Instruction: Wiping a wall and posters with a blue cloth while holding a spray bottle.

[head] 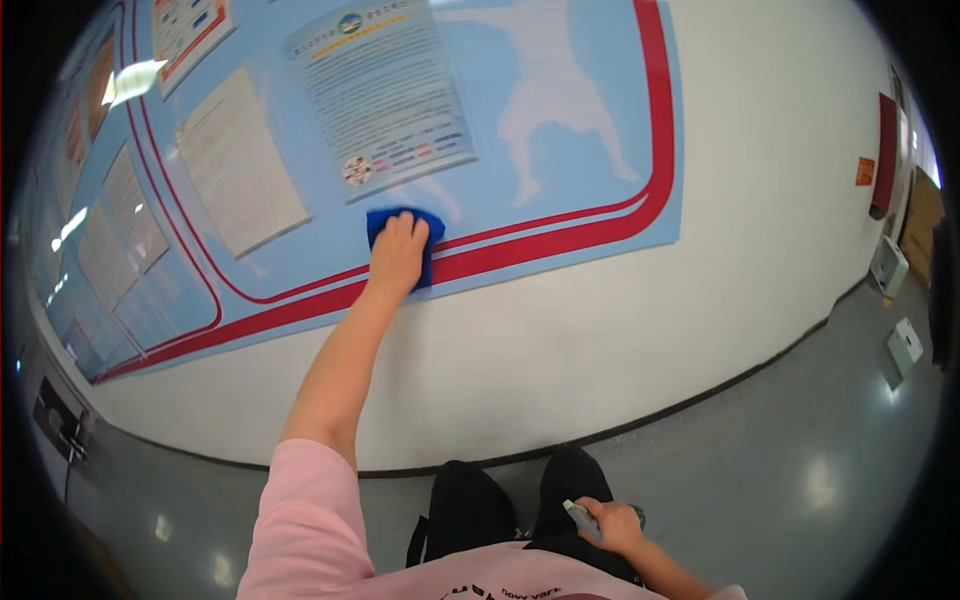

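My left hand (399, 251) presses a blue cloth (379, 220) flat against the lower part of a light blue wall board (480, 202). The cloth spans the board's red border stripe (525, 253), below a printed notice (386, 97). My left arm is stretched out towards the wall. Down by my right thigh, my right hand (613, 525) is closed around a grey object with a pale green tip (581, 517), which looks like a spray bottle; most of it is hidden by the hand.
White paper sheets (240, 165) are fixed to the board on the left. Below it, the white wall (600, 352) meets the grey floor (750, 450) at a dark skirting. Two small white boxes (905, 346) (889, 266) are near the wall at the far right.
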Action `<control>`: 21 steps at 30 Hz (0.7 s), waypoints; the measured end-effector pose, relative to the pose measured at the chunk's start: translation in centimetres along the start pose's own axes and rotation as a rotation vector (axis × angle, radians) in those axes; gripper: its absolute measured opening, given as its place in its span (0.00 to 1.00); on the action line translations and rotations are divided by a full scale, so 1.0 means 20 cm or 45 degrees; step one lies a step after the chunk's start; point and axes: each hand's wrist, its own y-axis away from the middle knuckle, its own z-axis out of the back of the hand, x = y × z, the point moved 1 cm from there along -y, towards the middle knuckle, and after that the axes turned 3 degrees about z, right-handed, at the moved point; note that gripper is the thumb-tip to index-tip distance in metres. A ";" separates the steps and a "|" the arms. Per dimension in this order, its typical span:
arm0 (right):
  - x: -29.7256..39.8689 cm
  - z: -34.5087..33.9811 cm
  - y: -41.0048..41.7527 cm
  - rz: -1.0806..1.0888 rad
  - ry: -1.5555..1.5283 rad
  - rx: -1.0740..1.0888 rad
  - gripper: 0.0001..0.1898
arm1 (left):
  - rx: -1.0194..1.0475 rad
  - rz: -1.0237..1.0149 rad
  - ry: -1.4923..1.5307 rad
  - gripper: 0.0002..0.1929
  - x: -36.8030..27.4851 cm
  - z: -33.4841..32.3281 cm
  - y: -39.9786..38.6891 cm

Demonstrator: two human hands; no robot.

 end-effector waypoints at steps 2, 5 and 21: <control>0.01 0.01 -0.01 -0.036 0.010 0.026 0.25 | -0.164 -0.025 0.097 0.11 -0.04 0.07 -0.18; -0.04 -0.01 -0.01 -0.017 0.006 0.058 0.26 | -0.347 -0.114 0.180 0.11 -0.18 0.17 -0.44; 0.05 0.20 0.19 -0.213 0.074 0.075 0.25 | 0.103 -0.206 0.287 0.28 -0.39 -0.15 -0.21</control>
